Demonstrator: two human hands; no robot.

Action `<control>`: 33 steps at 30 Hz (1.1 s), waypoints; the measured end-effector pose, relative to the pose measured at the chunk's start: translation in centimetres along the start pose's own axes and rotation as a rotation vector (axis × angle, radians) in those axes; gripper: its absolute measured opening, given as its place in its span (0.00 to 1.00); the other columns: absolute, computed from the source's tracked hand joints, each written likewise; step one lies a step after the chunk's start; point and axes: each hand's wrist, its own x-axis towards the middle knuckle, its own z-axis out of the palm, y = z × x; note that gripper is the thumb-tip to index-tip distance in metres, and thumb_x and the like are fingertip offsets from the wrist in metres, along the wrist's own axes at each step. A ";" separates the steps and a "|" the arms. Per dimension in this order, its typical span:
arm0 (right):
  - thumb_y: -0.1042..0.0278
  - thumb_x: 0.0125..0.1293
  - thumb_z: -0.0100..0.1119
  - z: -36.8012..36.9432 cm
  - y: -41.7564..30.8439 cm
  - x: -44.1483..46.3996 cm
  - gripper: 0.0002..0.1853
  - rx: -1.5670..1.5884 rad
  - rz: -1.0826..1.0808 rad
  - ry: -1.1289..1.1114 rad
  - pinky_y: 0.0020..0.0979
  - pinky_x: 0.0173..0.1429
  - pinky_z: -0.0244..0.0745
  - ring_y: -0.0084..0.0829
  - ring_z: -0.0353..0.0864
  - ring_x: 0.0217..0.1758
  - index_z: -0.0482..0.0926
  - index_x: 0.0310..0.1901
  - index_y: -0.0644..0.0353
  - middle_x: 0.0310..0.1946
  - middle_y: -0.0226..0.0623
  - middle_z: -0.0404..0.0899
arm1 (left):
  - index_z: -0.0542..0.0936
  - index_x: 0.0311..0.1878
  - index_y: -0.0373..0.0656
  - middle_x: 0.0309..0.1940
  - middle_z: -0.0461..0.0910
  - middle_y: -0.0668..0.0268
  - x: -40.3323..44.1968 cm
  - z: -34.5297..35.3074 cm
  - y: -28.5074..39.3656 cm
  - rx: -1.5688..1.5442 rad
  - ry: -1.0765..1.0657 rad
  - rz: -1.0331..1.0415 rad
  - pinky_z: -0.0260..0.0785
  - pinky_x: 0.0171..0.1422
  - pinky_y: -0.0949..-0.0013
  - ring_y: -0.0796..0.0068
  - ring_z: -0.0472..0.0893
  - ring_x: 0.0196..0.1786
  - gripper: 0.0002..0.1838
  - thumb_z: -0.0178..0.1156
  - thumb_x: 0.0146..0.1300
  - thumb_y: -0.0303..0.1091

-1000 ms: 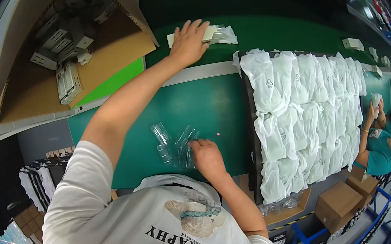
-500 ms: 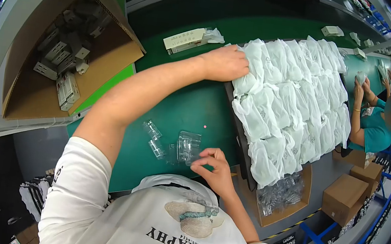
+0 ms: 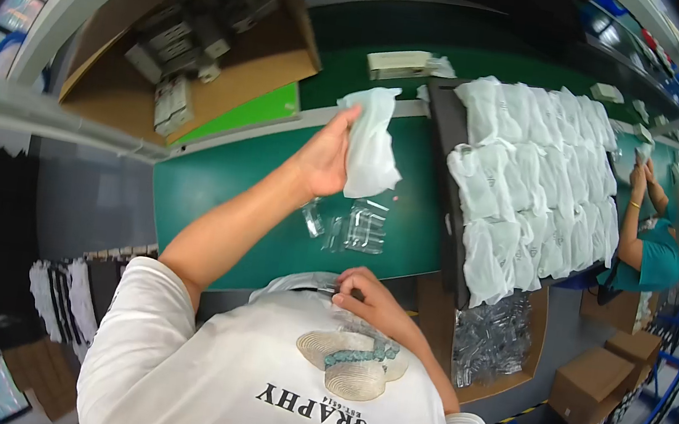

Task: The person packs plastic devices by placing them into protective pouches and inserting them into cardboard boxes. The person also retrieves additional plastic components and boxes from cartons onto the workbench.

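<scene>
1. Green work surface (image 3: pixel 212 213) fills the middle of the frame, with a darker green strip (image 3: pixel 337 55) beyond it, past a pale rail.
2. At the upper left, an open cardboard carton (image 3: pixel 285 70) holds a jumble of small boxes (image 3: pixel 173 103); a bright green panel (image 3: pixel 245 116) runs along its lower edge.
3. Left hand, just above centre: its fingers and thumb are closed on a white wrapped packet (image 3: pixel 373 144), held roughly upright in the frame above the work surface.
4. Right hand (image 3: pixel 367 294), at the lower centre in front of the white shirt (image 3: pixel 254 354): its fingers are curled with the thumb near them. Something clear may be at the fingertips, but whether they grip it cannot be told.
5. Clear plastic pieces (image 3: pixel 367 225) lie on the work surface between the two hands, below the packet.
6. Right of centre, a dark tray (image 3: pixel 445 127) carries rows of white wrapped bundles (image 3: pixel 514 170), packed side by side.
7. A long pale box (image 3: pixel 398 64) lies on the darker strip at the upper centre, near the tray's top corner.
8. Below the tray, an open brown box (image 3: pixel 435 317) is filled with clear plastic parts (image 3: pixel 493 341).
9. At the right edge, another person (image 3: pixel 664 260) in teal has both hands raised; brown cartons (image 3: pixel 589 387) stand lower down.
</scene>
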 end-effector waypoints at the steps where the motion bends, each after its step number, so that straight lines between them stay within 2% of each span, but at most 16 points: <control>1: 0.67 0.64 0.63 0.3 -0.3 0.0 0.08 -0.030 -0.013 -0.016 0.23 0.48 0.68 0.22 0.71 0.44 0.73 0.34 0.57 0.46 0.32 0.74 | 0.75 0.50 0.39 0.41 0.78 0.62 -1.1 -2.1 -0.4 -0.141 -0.074 -0.057 0.75 0.50 0.61 0.69 0.80 0.45 0.17 0.57 0.65 0.42; 2: 0.68 0.64 0.63 0.4 -0.4 0.0 0.08 -0.061 -0.026 -0.030 0.22 0.48 0.67 0.21 0.70 0.43 0.72 0.34 0.56 0.42 0.29 0.74 | 0.75 0.50 0.39 0.41 0.78 0.62 -2.3 -3.1 -0.8 -0.152 -0.063 -0.037 0.75 0.50 0.61 0.69 0.80 0.45 0.17 0.57 0.65 0.42; 3: 0.68 0.64 0.63 0.4 -0.3 0.1 0.08 -0.070 -0.022 -0.052 0.22 0.48 0.67 0.21 0.70 0.43 0.72 0.34 0.56 0.42 0.29 0.74 | 0.74 0.52 0.40 0.43 0.77 0.61 -3.1 -3.7 -1.2 -0.025 0.086 0.022 0.76 0.49 0.61 0.69 0.80 0.45 0.18 0.58 0.64 0.41; 5: 0.70 0.63 0.64 0.2 0.2 0.3 0.08 -0.082 -0.043 0.163 0.22 0.47 0.67 0.20 0.70 0.40 0.72 0.35 0.56 0.39 0.27 0.73 | 0.72 0.55 0.41 0.46 0.76 0.60 -4.5 -4.0 -1.9 0.231 0.385 0.124 0.76 0.49 0.60 0.68 0.80 0.45 0.21 0.60 0.63 0.41; 6: 0.71 0.62 0.64 0.1 0.2 0.3 0.09 -0.084 -0.050 0.275 0.21 0.46 0.67 0.19 0.70 0.39 0.72 0.36 0.56 0.38 0.26 0.72 | 0.72 0.55 0.41 0.46 0.76 0.60 -5.4 -4.0 -2.3 0.222 0.393 0.129 0.76 0.49 0.60 0.68 0.80 0.45 0.21 0.60 0.63 0.41; 8: 0.75 0.60 0.64 -0.8 -1.9 0.8 0.11 0.172 -0.092 0.465 0.21 0.47 0.68 0.18 0.72 0.40 0.72 0.40 0.57 0.39 0.26 0.73 | 0.70 0.57 0.42 0.46 0.76 0.61 -7.7 -1.6 -3.0 0.170 0.340 0.206 0.76 0.49 0.62 0.67 0.80 0.45 0.22 0.61 0.62 0.38; 11: 0.78 0.59 0.62 -1.7 -4.7 2.5 0.14 0.246 -0.181 0.574 0.21 0.48 0.69 0.18 0.73 0.43 0.71 0.46 0.58 0.39 0.27 0.73 | 0.69 0.57 0.43 0.45 0.76 0.62 -9.3 -1.1 -4.6 0.139 0.335 0.181 0.76 0.49 0.62 0.66 0.80 0.46 0.22 0.61 0.61 0.35; 14: 0.76 0.59 0.64 -1.0 -6.4 3.9 0.17 0.123 -0.293 0.658 0.23 0.47 0.72 0.20 0.74 0.45 0.72 0.50 0.61 0.41 0.30 0.74 | 0.69 0.57 0.43 0.43 0.76 0.62 -9.9 -1.3 -6.0 0.134 0.373 0.054 0.77 0.49 0.61 0.64 0.80 0.47 0.21 0.59 0.61 0.30; 17: 0.74 0.58 0.66 1.3 -7.7 5.3 0.20 -0.305 -0.401 0.707 0.25 0.45 0.74 0.24 0.76 0.43 0.73 0.52 0.63 0.41 0.34 0.74 | 0.65 0.60 0.42 0.48 0.74 0.62 -9.6 -2.3 -7.2 0.355 0.269 0.197 0.76 0.52 0.62 0.64 0.78 0.52 0.23 0.58 0.61 0.25; 18: 0.74 0.58 0.66 1.9 -7.9 5.7 0.20 -0.307 -0.404 0.709 0.25 0.45 0.74 0.24 0.76 0.43 0.73 0.52 0.63 0.41 0.34 0.74 | 0.65 0.60 0.42 0.48 0.74 0.62 -9.4 -2.1 -7.4 0.356 0.265 0.198 0.76 0.52 0.62 0.64 0.78 0.52 0.23 0.58 0.61 0.25; 21: 0.72 0.55 0.68 3.3 -8.2 6.3 0.22 -0.664 -0.461 0.771 0.29 0.43 0.74 0.29 0.77 0.40 0.75 0.51 0.65 0.39 0.37 0.72 | 0.59 0.64 0.43 0.53 0.70 0.61 -9.3 -1.5 -8.1 0.619 0.310 0.404 0.75 0.53 0.62 0.67 0.75 0.55 0.29 0.57 0.60 0.22; 25: 0.72 0.52 0.70 3.8 -8.3 6.4 0.23 -0.630 -0.466 0.755 0.31 0.43 0.74 0.33 0.76 0.39 0.75 0.50 0.65 0.37 0.39 0.71 | 0.55 0.67 0.44 0.55 0.67 0.60 -10.1 -1.5 -8.5 0.680 0.250 0.438 0.75 0.52 0.62 0.70 0.74 0.55 0.34 0.58 0.60 0.23; 26: 0.72 0.52 0.70 3.9 -8.1 6.4 0.23 -0.633 -0.463 0.756 0.31 0.43 0.74 0.33 0.76 0.39 0.75 0.50 0.65 0.37 0.39 0.71 | 0.55 0.67 0.44 0.55 0.67 0.60 -10.4 -1.6 -8.3 0.677 0.248 0.437 0.75 0.52 0.62 0.70 0.74 0.55 0.34 0.58 0.60 0.23; 29: 0.71 0.51 0.71 3.8 -7.2 6.6 0.25 -0.683 -0.541 0.767 0.32 0.43 0.74 0.35 0.76 0.40 0.74 0.52 0.64 0.38 0.39 0.72 | 0.51 0.69 0.45 0.57 0.67 0.61 -11.8 -2.1 -7.4 0.639 -0.015 0.344 0.73 0.55 0.62 0.68 0.73 0.57 0.35 0.56 0.62 0.25; 30: 0.71 0.51 0.71 3.9 -6.9 6.7 0.25 -0.686 -0.541 0.763 0.32 0.43 0.74 0.35 0.76 0.40 0.74 0.52 0.64 0.38 0.39 0.72 | 0.51 0.69 0.45 0.57 0.67 0.61 -11.8 -2.1 -7.3 0.635 -0.014 0.347 0.73 0.55 0.62 0.68 0.73 0.57 0.35 0.56 0.62 0.25; 33: 0.73 0.50 0.70 4.5 -6.4 7.0 0.28 -0.891 -0.611 0.814 0.33 0.45 0.74 0.38 0.76 0.40 0.72 0.55 0.63 0.39 0.41 0.72 | 0.53 0.69 0.46 0.62 0.66 0.62 -11.7 -2.0 -6.9 0.366 -0.014 0.289 0.66 0.65 0.58 0.67 0.69 0.64 0.30 0.53 0.68 0.30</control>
